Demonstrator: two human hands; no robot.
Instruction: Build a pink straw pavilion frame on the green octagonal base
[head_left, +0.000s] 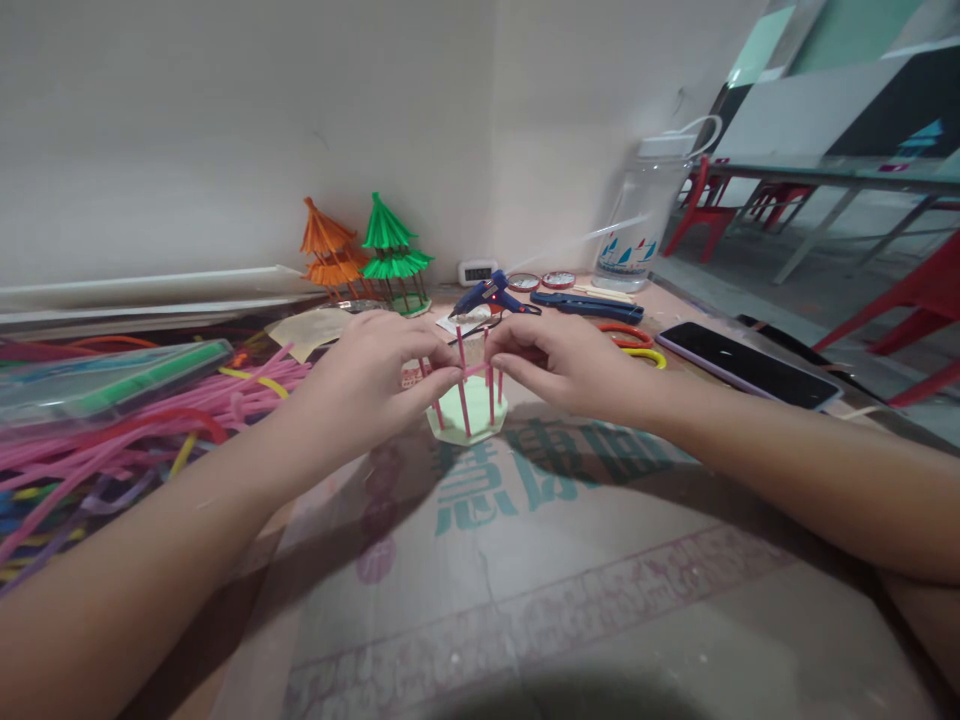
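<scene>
A small pavilion frame stands on the table, with a pale green octagonal base (pixel 471 432) and several upright pink posts (pixel 464 408). Between the tops of the posts runs a short pink pipe cleaner piece (pixel 475 370). At its left end, my left hand (pixel 379 368) is closed in a pinch of thumb and forefinger. From the other side my right hand (pixel 559 362) pinches at the right end, close to the right-hand posts. My fingertips partly hide the posts and the ends of the piece.
Behind stand orange (pixel 328 245) and green (pixel 388 245) pavilion models. A blue glue gun (pixel 487 290), blue-handled tool (pixel 589 305), scissors (pixel 643 354), phone (pixel 746 365) and water bottle (pixel 637 215) lie or stand around. Pink pipe cleaners (pixel 105 440) and a plastic case (pixel 112 380) fill the left.
</scene>
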